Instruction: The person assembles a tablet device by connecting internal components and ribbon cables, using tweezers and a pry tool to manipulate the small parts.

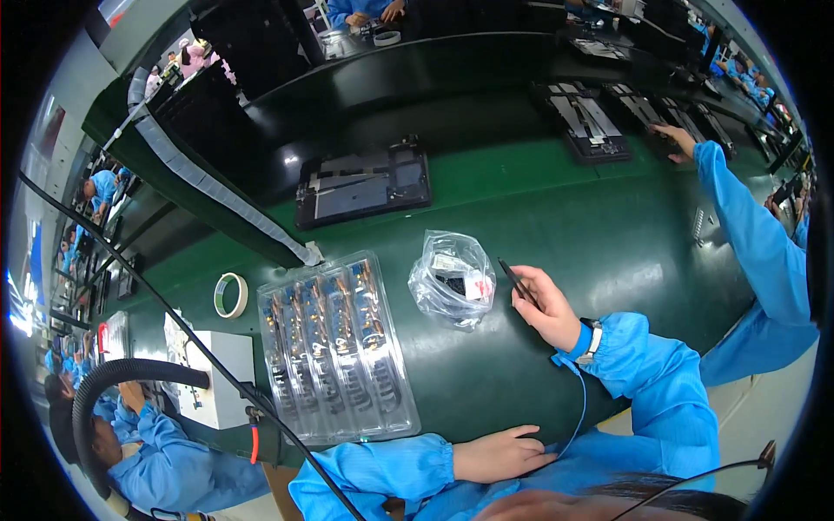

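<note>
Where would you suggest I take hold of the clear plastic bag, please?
I'd probably pinch the clear plastic bag by its loose far edge, coming from the right: crumpled plastic extends beyond the dark contents there, and the right hand, holding a slim dark tool, is on that side.

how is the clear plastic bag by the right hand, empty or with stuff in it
Not empty: dark contents show inside the clear plastic bag. How full it is, I cannot tell; its crumpled folds blur the view.

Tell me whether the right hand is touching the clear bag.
Apart: the head view shows green tabletop between the right hand and clear bag.
</note>
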Tool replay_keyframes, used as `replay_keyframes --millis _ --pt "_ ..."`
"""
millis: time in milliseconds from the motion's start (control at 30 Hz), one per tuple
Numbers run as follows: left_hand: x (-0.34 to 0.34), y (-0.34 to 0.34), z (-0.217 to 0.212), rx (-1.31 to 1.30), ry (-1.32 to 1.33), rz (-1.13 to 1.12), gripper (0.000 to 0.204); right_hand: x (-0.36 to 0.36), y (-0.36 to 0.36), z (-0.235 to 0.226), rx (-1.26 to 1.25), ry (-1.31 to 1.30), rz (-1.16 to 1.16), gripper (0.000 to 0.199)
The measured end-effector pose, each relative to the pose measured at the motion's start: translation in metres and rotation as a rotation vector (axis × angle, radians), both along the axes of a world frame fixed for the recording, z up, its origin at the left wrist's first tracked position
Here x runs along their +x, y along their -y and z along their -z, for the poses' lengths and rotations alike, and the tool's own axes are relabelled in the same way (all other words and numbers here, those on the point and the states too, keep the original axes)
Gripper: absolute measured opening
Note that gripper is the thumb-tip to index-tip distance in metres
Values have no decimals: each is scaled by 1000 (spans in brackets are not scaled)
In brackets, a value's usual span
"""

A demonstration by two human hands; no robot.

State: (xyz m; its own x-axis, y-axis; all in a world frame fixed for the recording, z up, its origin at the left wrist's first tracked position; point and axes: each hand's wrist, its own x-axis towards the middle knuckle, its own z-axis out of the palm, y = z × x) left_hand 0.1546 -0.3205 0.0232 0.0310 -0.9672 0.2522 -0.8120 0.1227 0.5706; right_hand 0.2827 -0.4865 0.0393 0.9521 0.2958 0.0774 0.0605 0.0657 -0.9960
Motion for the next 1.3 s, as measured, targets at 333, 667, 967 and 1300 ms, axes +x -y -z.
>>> replay_keyframes --millis 333,667,967,1300 --pt "1 -1 -3 -18 -36 -12 39 1 0 -3 14 -7 -3 40" --pt "0 0 -1 19 27 -16 39 2 3 8 6 28 -1 40" --pt "2 2 -3 25 35 -6 39 3 4 10 29 31 0 39" --pt "1 -1 -3 44 20 -5 40 3 -3 6 63 10 -16 38"
